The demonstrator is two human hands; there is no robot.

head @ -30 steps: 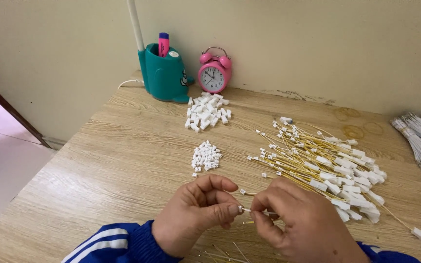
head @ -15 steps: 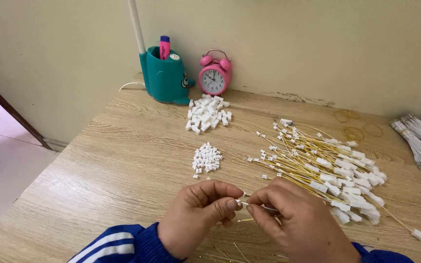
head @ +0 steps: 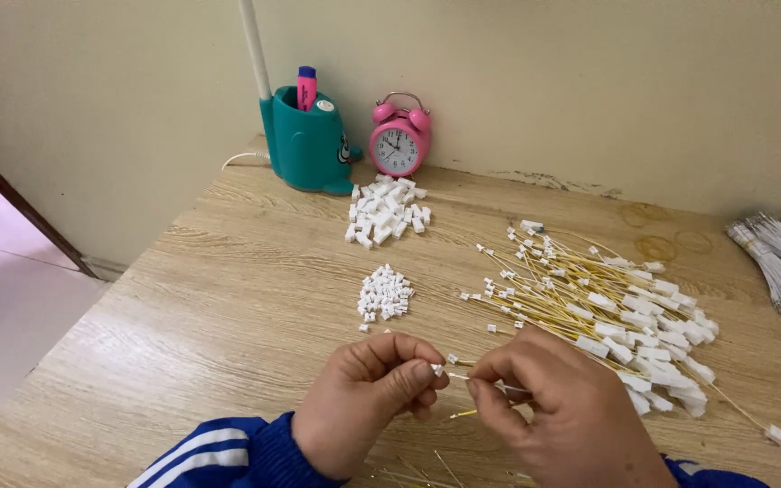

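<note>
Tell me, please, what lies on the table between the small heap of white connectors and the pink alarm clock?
The larger heap of white connectors lies there, in the head view.

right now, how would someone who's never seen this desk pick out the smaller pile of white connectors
Start at the teal pen holder by the wall, beside the pink clock. Just in front lies a big loose pile of white connectors; come further toward the hands to the small pile. Its pieces are tinier and packed tighter, and it sits left of the yellow wires.
</note>
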